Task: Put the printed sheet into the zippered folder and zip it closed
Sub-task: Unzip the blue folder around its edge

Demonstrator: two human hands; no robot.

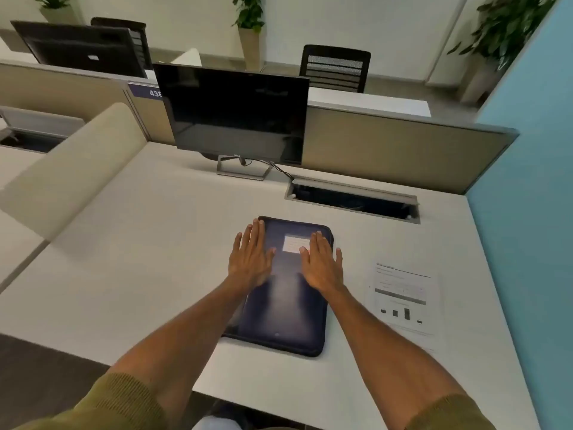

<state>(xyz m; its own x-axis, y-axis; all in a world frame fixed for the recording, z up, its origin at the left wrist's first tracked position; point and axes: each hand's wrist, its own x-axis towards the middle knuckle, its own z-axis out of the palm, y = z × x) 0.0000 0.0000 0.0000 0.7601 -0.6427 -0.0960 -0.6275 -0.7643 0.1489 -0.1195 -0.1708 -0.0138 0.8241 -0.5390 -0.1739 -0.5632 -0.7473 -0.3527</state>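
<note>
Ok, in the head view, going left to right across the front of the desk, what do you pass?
left hand → right hand → printed sheet → blue partition. Both hands lie flat on the folder, so it has no clear place in the order.

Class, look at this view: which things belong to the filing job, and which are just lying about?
Job: folder, sheet, left hand, right hand.
Lying about: monitor, cable hatch, chair, plant.
</note>
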